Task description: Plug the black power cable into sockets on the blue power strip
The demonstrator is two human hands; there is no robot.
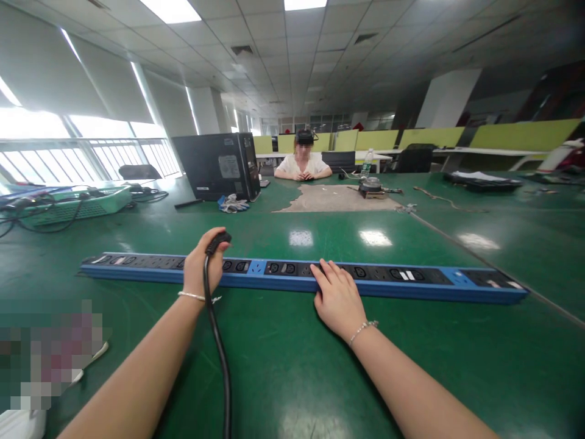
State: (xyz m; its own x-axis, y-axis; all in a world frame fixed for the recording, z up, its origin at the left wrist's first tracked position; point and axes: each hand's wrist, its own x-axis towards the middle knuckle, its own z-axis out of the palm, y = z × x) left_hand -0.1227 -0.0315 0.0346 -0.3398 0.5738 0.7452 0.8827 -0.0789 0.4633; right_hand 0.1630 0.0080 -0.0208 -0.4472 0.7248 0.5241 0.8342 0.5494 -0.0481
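A long blue power strip with black socket panels lies across the green table in front of me. My left hand is closed around a black power cord plug, held above the left half of the strip. From it the black cord hangs down past my wrist toward the near edge of the view. My right hand rests on the strip right of its middle, fingers stretched over the sockets and partly covering them. Nothing shows in its grasp.
At the back left stand a black computer case and a green basket of cables. Grey gloves lie by the case. A person sits across the table. A round device and a bottle stand right of centre.
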